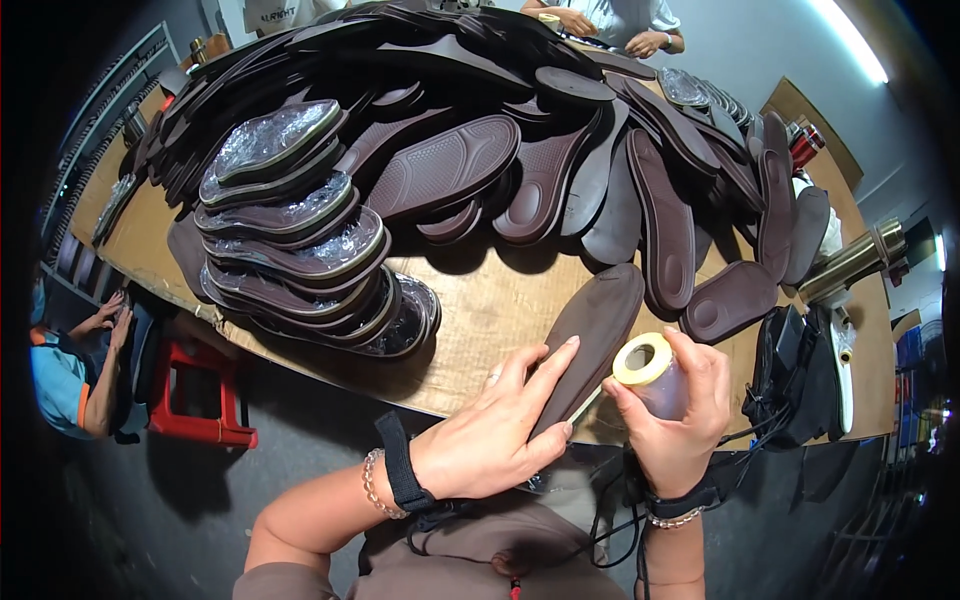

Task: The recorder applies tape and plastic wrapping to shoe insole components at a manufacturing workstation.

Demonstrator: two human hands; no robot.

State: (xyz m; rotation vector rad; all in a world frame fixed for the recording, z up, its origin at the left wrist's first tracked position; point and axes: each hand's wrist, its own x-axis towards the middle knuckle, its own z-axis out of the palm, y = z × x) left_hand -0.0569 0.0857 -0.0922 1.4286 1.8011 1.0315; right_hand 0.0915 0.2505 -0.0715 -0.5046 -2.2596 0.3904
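Note:
A dark brown shoe sole [604, 312] lies slanted at the table's near edge. My left hand [490, 430] grips its near end, fingers along the upper face and thumb at the lower side. Close to the sole's right side, my right hand [690, 415] is closed round a roll of clear film [662, 397] with a yellow core, its open end facing up. A thin pale strip shows along the sole's edge between my hands; whether it is film or the sole's rim I cannot make out.
Film-wrapped soles [290, 255] are stacked at the left. A big heap of loose brown soles [450, 165] fills the table's far side. At the right are a metal cylinder [855, 262] and a black bag [785, 375]. Co-workers sit beyond the table and beside a red stool [200, 360].

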